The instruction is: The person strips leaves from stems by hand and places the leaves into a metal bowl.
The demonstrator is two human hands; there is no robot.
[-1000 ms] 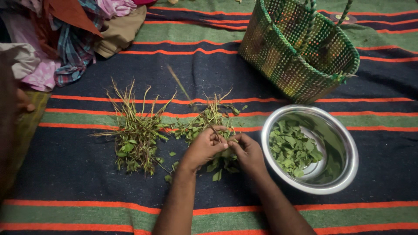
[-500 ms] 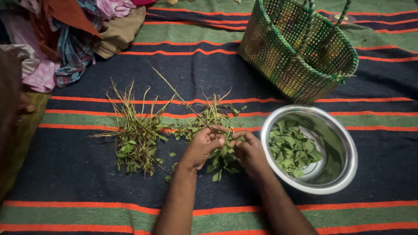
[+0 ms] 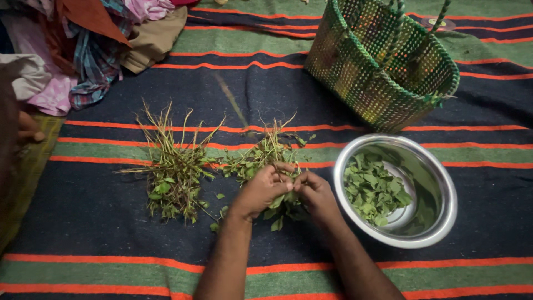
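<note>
Your left hand (image 3: 260, 191) and right hand (image 3: 316, 194) each pinch a leafy sprig (image 3: 283, 203) | steel bowl (image 3: 438, 172) just beside, catching plucked leaves (image 3: 373, 189) | stripped stems (image 3: 172, 172) piled apart leftward

Shiny steel bowl (image 3: 438, 222), woven plastic basket (image 3: 366, 78), rough matt striped cloth mat (image 3: 111, 222).

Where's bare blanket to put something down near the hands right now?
Free patches: the dark band left of the stem pile, the stripes below the steel bowl toward the lower right, and the dark band between the leafy sprigs and the woven basket. Crowded: between left hand, right hand and the bowl, and the cloth heap top left.
</note>
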